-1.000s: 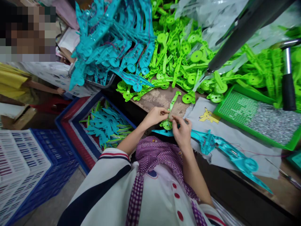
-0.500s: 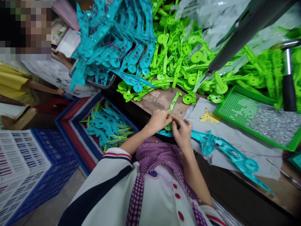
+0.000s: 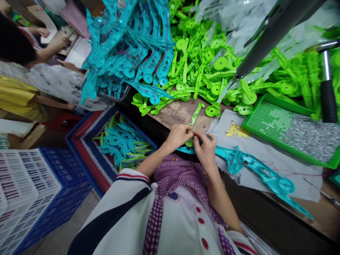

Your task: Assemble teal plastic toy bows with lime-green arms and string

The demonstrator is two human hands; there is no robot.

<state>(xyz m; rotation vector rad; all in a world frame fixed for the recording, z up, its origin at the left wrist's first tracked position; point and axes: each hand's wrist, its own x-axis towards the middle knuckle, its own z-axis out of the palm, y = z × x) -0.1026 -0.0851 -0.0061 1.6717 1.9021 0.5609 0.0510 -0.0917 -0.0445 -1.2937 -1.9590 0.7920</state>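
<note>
My left hand (image 3: pixel 178 137) and my right hand (image 3: pixel 206 149) meet at the table's front edge, fingertips pinched close together. Between them lies a long bright green plastic part (image 3: pixel 196 114), its narrow end pointing away from me and its round end partly under my fingers. My left fingers close on this part. Whatever my right fingertips pinch is too small and covered to make out. Just below my hands runs a long turquoise plastic part (image 3: pixel 233 159), stretching right across a grey cloth (image 3: pixel 292 177), with a thin purple wire along it.
Green parts (image 3: pixel 220 63) and turquoise parts (image 3: pixel 148 60) are heaped behind. A green tray (image 3: pixel 247 125) of small metal pieces, a hammer (image 3: pixel 328 92) and a dark angled tool (image 3: pixel 255 55) are to the right. A striped bin (image 3: pixel 82 141) and a co-worker's sleeve (image 3: pixel 16 94) are left.
The view has shifted slightly. My hands stay in nearly the same place over the green part, still pinched together. At the upper left, more of the co-workers' hands shows.
</note>
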